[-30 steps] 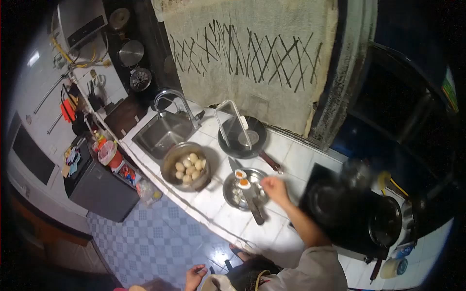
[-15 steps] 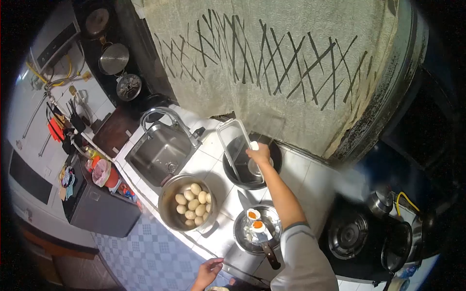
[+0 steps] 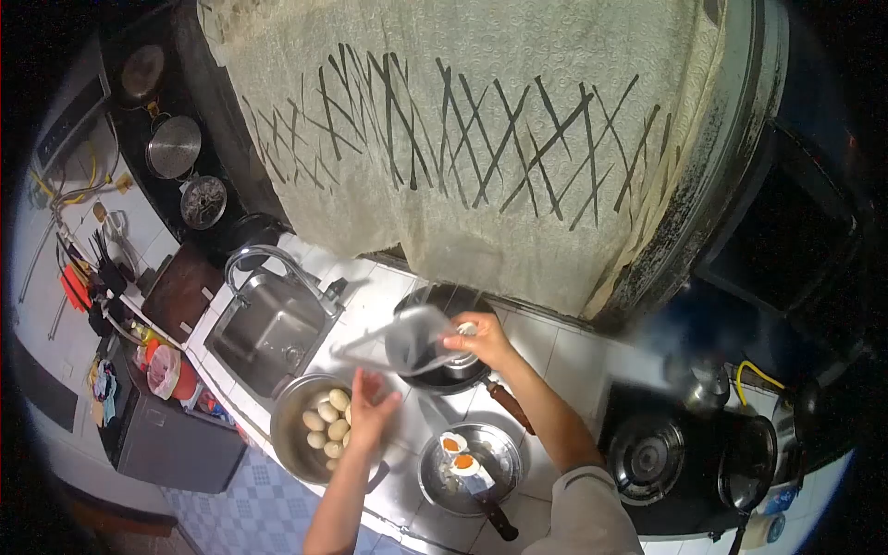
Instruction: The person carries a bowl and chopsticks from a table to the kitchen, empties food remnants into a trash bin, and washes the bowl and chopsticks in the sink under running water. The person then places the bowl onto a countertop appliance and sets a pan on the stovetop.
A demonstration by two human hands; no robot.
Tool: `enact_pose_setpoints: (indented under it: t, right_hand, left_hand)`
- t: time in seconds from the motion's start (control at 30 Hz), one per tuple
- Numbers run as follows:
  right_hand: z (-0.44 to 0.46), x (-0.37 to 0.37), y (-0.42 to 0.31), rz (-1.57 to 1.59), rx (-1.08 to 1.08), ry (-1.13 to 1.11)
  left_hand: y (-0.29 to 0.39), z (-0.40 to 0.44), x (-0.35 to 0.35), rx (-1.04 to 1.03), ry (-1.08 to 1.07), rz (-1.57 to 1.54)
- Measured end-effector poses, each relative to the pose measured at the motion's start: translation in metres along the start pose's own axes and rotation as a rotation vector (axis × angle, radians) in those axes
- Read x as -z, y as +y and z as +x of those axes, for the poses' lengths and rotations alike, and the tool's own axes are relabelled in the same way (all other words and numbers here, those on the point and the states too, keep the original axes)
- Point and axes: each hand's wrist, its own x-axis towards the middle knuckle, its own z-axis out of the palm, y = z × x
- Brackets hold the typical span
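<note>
My right hand grips the edge of a clear rectangular plastic container, smeared by motion, over a black frying pan with a wooden handle. Something small and white shows at those fingers; I cannot make it out. My left hand is raised beside the container with fingers apart, in front of the steel pot of pale eggs. A knife lies across a steel bowl. Two egg halves with orange yolks rest on its blade.
A steel sink with a curved tap is at the left. The gas stove stands at the right, with a kettle behind it. A patterned curtain hangs along the back of the tiled counter.
My left hand has come up from the counter's front edge to beside the container. The container has tilted from upright toward flat and moved left over the pan. The whole view has shifted.
</note>
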Motion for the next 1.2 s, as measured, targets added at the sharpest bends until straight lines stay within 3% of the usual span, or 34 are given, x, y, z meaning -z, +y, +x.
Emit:
enact_pose_setpoints:
  t: [0.1, 0.17, 0.23, 0.3, 0.37, 0.4, 0.47, 0.57, 0.6, 0.67, 0.7, 0.77, 0.9, 0.97, 1.2]
  right_hand:
    - [-0.001, -0.003, -0.008, -0.219, 0.073, -0.178]
    - [0.01, 0.014, -0.017, -0.205, -0.019, -0.305]
    - [0.038, 0.037, -0.012, 0.327, 0.165, -0.143]
    - [0.08, 0.064, 0.006, -0.529, 0.422, 0.355]
    - [0.103, 0.077, 0.012, -1.166, 0.401, 0.491]
    - [0.11, 0.076, 0.009, -1.158, 0.404, 0.491]
    - [0.124, 0.069, 0.002, -1.62, 0.144, 0.442]
    - [0.139, 0.074, 0.021, -1.785, 0.143, 0.304]
    - [0.133, 0.071, 0.02, -1.783, 0.144, 0.306]
    - [0.112, 0.068, 0.01, -1.882, 0.432, 0.358]
    - [0.103, 0.068, 0.003, -1.89, 0.431, 0.356]
    - [0.082, 0.07, -0.012, -1.885, 0.755, 0.613]
    - [0.034, 0.074, -0.066, -1.808, 0.762, 0.77]
    - [0.01, 0.072, -0.097, -1.745, 0.915, 1.057]
    - [-0.114, 0.029, -0.219, -1.615, 1.218, 1.35]
  left_hand:
    - [-0.006, 0.031, 0.01, 0.098, -0.17, -0.039]
    - [-0.009, 0.023, 0.009, 0.036, -0.147, -0.047]
    - [-0.011, 0.012, 0.009, 0.075, -0.034, -0.285]
    - [0.007, 0.0, 0.006, 0.038, -0.037, -0.3]
    - [0.014, -0.006, 0.013, -0.049, -0.073, -0.288]
    - [0.021, -0.011, 0.016, -0.053, -0.07, -0.282]
    - [0.036, -0.024, 0.024, -0.005, 0.025, -0.215]
    - [0.047, -0.052, 0.048, -0.098, 0.064, -0.166]
    - [0.069, -0.067, 0.045, -0.05, 0.068, -0.169]
    - [0.065, -0.089, 0.075, -0.031, 0.04, -0.155]
    - [0.061, -0.102, 0.09, -0.009, 0.014, -0.139]
    - [0.058, -0.127, 0.106, -0.008, 0.042, -0.133]
    - [0.053, -0.176, 0.138, 0.038, 0.096, -0.135]
    - [0.056, -0.196, 0.148, 0.044, 0.068, -0.148]
    - [0.057, -0.253, 0.207, 0.057, -0.054, -0.141]
